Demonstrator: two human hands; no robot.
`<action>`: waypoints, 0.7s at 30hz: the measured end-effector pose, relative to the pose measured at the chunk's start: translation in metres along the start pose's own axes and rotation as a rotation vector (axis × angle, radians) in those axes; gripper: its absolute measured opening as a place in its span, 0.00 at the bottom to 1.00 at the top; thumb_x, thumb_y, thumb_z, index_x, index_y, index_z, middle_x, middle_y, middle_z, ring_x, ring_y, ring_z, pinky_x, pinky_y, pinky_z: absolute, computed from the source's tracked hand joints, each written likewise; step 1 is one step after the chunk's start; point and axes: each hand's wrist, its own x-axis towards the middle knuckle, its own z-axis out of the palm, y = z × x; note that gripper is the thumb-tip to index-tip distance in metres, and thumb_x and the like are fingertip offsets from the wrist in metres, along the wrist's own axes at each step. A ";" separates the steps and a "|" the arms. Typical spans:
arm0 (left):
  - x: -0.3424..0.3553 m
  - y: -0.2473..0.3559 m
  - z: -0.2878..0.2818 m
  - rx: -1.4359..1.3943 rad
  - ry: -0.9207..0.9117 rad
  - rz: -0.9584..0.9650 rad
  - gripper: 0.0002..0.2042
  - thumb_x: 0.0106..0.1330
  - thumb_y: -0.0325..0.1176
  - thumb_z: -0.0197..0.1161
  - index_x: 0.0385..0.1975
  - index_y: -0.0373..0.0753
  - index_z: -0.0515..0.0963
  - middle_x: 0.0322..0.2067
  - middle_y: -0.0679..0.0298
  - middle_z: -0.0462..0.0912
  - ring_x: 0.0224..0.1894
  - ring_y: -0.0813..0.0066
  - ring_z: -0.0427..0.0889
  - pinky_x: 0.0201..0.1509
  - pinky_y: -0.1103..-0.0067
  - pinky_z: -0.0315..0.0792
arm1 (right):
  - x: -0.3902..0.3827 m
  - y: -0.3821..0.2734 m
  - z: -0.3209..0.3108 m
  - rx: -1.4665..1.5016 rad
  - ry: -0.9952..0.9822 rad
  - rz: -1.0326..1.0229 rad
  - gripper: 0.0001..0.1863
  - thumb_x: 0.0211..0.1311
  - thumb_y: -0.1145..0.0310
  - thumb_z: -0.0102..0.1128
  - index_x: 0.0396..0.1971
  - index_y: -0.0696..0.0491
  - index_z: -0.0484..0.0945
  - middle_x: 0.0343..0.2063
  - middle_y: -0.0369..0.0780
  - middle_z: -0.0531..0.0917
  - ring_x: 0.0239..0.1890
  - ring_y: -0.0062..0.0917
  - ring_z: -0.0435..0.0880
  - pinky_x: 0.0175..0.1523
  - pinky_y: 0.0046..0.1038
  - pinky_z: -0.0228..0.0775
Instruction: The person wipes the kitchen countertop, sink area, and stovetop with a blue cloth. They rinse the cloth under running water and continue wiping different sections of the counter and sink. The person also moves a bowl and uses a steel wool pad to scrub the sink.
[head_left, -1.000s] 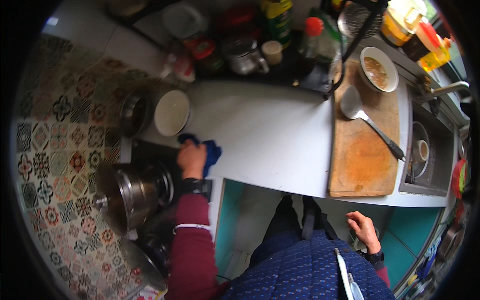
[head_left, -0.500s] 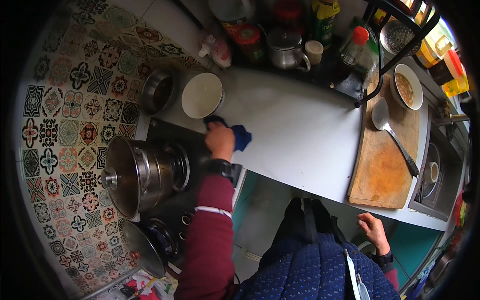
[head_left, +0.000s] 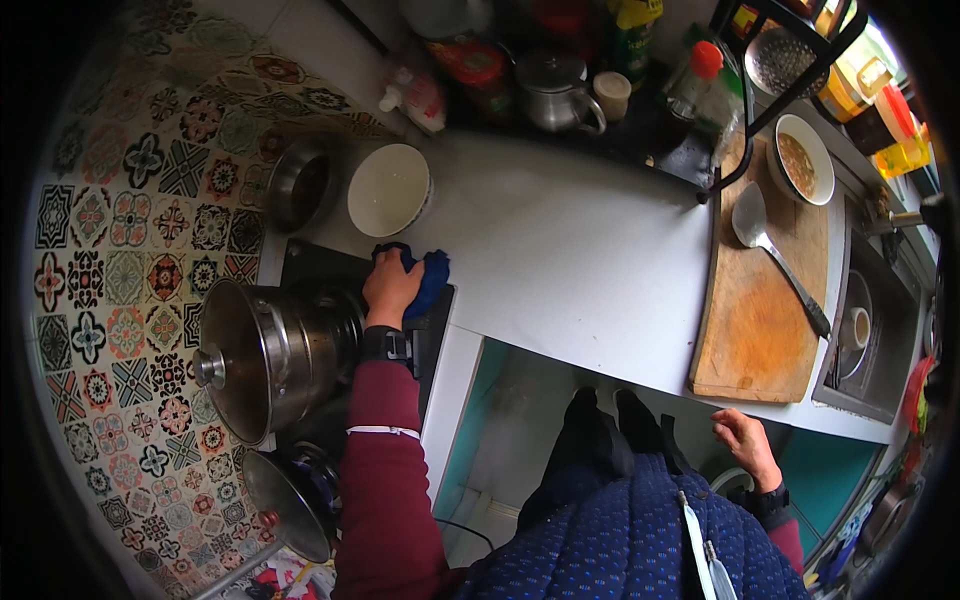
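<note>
Head view, the only one I have: my left hand [head_left: 390, 288] lies flat with its fingers curled down over a blue cloth [head_left: 428, 280], pressing it onto the back corner of the black stove top [head_left: 310, 265], right where the stove meets the white tabletop [head_left: 570, 260]. The cloth sits just beside a white bowl [head_left: 388, 188] and close to the big steel pot [head_left: 268, 355] on the burner.

To wipe well here, I judge the palm should stay flat on the cloth with short strokes along the stove edge, turning away from the bowl rim so it is not nudged, and keeping the wrist off the pot's wall in case it is hot.

My right hand [head_left: 745, 445] hangs low beside my body, below the tabletop's front edge, fingers loosely apart and holding nothing that I can see.

Hard to read: most of the cloth is under the hand, so I cannot tell how it is folded or whether it is wet. The stove surface beneath it is dark and any dirt is invisible. The pot hides its burner. A second, smaller pan [head_left: 290, 490] lower down is partly cut off by my sleeve. The jars and bottles along the back wall blur together near the rim.
</note>
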 end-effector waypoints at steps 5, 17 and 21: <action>-0.038 0.066 0.046 0.108 0.061 0.006 0.21 0.57 0.47 0.57 0.43 0.37 0.73 0.43 0.52 0.76 0.37 0.47 0.82 0.38 0.56 0.76 | -0.001 -0.001 0.011 0.053 -0.033 -0.003 0.11 0.61 0.74 0.59 0.43 0.58 0.77 0.31 0.43 0.85 0.33 0.24 0.84 0.39 0.25 0.75; -0.178 0.051 0.066 -0.077 0.119 -0.143 0.23 0.60 0.38 0.59 0.56 0.40 0.69 0.50 0.55 0.73 0.44 0.50 0.80 0.40 0.60 0.78 | 0.015 -0.011 -0.003 -0.015 -0.038 -0.061 0.10 0.62 0.75 0.58 0.43 0.59 0.78 0.29 0.42 0.84 0.30 0.22 0.82 0.38 0.24 0.74; -0.091 0.094 0.086 0.058 0.175 -0.219 0.10 0.61 0.36 0.56 0.38 0.38 0.72 0.41 0.55 0.73 0.35 0.53 0.84 0.31 0.65 0.79 | 0.014 -0.013 0.004 -0.027 -0.070 -0.044 0.11 0.61 0.75 0.59 0.43 0.58 0.78 0.31 0.43 0.84 0.31 0.25 0.83 0.39 0.25 0.74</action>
